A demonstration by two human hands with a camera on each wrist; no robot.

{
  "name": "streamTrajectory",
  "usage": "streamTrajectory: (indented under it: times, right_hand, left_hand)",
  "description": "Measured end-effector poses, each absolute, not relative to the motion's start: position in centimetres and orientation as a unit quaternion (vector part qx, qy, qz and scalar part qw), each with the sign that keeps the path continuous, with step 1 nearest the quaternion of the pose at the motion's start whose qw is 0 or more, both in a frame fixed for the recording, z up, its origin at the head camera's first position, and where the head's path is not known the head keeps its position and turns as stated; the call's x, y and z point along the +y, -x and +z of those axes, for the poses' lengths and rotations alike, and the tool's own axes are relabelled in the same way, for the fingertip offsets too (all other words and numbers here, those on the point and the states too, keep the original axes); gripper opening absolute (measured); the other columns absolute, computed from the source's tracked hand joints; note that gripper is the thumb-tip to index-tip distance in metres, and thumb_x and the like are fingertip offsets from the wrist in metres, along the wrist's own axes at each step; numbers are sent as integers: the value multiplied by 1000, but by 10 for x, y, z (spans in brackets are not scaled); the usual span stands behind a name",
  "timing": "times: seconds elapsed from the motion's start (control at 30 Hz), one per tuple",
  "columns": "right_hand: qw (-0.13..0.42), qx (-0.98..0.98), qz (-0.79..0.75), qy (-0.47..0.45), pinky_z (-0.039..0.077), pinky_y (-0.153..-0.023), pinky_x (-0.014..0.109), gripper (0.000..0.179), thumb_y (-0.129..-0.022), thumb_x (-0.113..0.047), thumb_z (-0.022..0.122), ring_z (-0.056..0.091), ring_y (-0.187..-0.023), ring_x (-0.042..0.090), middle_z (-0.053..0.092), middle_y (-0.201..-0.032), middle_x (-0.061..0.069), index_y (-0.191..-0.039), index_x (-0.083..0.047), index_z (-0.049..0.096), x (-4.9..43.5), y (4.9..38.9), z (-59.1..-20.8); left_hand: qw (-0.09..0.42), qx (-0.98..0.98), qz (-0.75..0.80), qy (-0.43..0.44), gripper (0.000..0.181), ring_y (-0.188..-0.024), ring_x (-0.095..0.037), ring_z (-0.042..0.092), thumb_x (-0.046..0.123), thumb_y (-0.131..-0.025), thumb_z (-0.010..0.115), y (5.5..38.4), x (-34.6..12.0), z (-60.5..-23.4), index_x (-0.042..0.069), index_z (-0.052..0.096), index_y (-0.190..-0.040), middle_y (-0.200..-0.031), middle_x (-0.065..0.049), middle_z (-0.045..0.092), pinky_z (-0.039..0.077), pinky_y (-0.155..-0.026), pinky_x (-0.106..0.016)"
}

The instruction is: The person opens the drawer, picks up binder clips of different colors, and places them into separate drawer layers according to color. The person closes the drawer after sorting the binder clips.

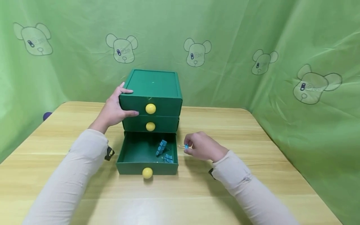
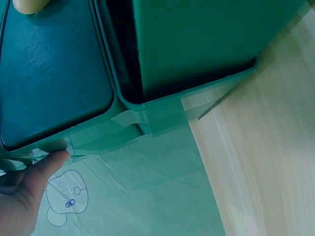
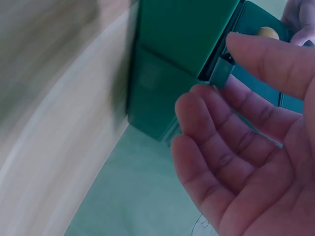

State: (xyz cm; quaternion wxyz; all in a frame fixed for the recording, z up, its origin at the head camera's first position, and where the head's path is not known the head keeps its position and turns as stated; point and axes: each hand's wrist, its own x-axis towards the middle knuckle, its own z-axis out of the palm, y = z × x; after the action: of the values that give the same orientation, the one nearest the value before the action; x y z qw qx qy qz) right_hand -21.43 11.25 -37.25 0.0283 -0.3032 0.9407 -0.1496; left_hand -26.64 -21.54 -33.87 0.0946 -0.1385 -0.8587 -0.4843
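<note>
A dark green three-drawer cabinet (image 1: 153,84) stands on the table, its bottom drawer (image 1: 132,168) pulled out. My left hand (image 1: 113,107) grips the cabinet's upper left corner, thumb across the top drawer's front and a finger on the top. In the left wrist view, part of that hand (image 2: 29,189) shows at the cabinet's side. Right of the open drawer, my right hand (image 1: 203,146) pinches a blue binder clip (image 1: 186,146) between thumb and index finger, its wire handles pointing left. The right wrist view shows this clip (image 3: 222,71) at the fingertips. Blue binder clips (image 1: 161,147) lie in the drawer's right half.
Yellow round knobs (image 1: 150,108) stick out from the drawer fronts. The wooden table (image 1: 225,125) reaches back to a green curtain (image 1: 225,81) printed with bear heads. A purple round thing (image 1: 47,116) shows beyond the table's left edge.
</note>
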Motion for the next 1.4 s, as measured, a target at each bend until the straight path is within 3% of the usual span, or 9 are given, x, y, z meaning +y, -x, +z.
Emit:
streamTrajectory:
  times: [0.43, 0.83, 0.93, 1.07, 1.2, 1.3, 1.4]
  right_hand:
    - [45, 937, -163, 305, 53, -76, 32, 20, -85, -15, 76, 61, -80, 22, 65, -88, 4, -99, -3, 67, 83, 215, -371]
    - [53, 936, -171, 303, 51, -71, 30, 30, -86, -18, 75, 56, -72, 16, 65, -87, 7, -108, 0, 66, 76, 216, -372]
    - [47, 935, -184, 298, 51, -70, 30, 35, -87, -20, 75, 56, -71, 15, 64, -87, 5, -114, -1, 64, 78, 218, -375]
    - [29, 934, -235, 268, 50, -71, 30, 32, -88, -24, 73, 56, -75, 17, 62, -88, 4, -109, -2, 62, 83, 221, -380]
    - [3, 926, -296, 233, 50, -77, 34, 40, -87, -30, 74, 56, -88, 25, 60, -98, 10, -109, -3, 56, 93, 226, -388]
    - [17, 916, -323, 238, 49, -90, 43, 61, -85, -34, 76, 54, -109, 32, 56, -121, 17, -127, 0, 48, 102, 232, -396]
    - [60, 903, -332, 265, 41, -102, 50, 87, -81, -32, 79, 44, -128, 37, 39, -146, 20, -146, 2, 30, 108, 236, -402]
  left_hand:
    - [95, -861, -479, 139, 73, -145, -36, 12, 10, -78, 82, 268, -213, -336, 13, 40, -139, -162, 8, 3, 28, -106, -63]
    - [94, -854, -491, 143, 76, -145, -35, 10, 10, -79, 81, 271, -211, -340, 15, 37, -140, -162, 6, 3, 25, -108, -63]
    - [87, -849, -501, 144, 86, -142, -38, 21, 14, -80, 81, 269, -212, -345, 23, 27, -147, -161, -4, 11, 25, -107, -63]
    - [50, -850, -508, 133, 109, -141, -41, 22, 28, -83, 79, 263, -218, -358, 32, -4, -154, -159, -17, 11, 23, -110, -59]
    - [-38, -871, -467, 146, 113, -145, -40, 8, 38, -88, 71, 255, -232, -376, 12, -19, -152, -159, -23, -1, 15, -114, -54]
    - [-109, -894, -397, 176, 111, -143, -44, 8, 41, -88, 69, 246, -244, -382, -6, -10, -149, -156, -31, 2, 14, -114, -54]
    - [-153, -909, -330, 205, 115, -141, -48, 10, 43, -83, 74, 235, -254, -383, -15, -1, -147, -154, -35, 7, 13, -113, -57]
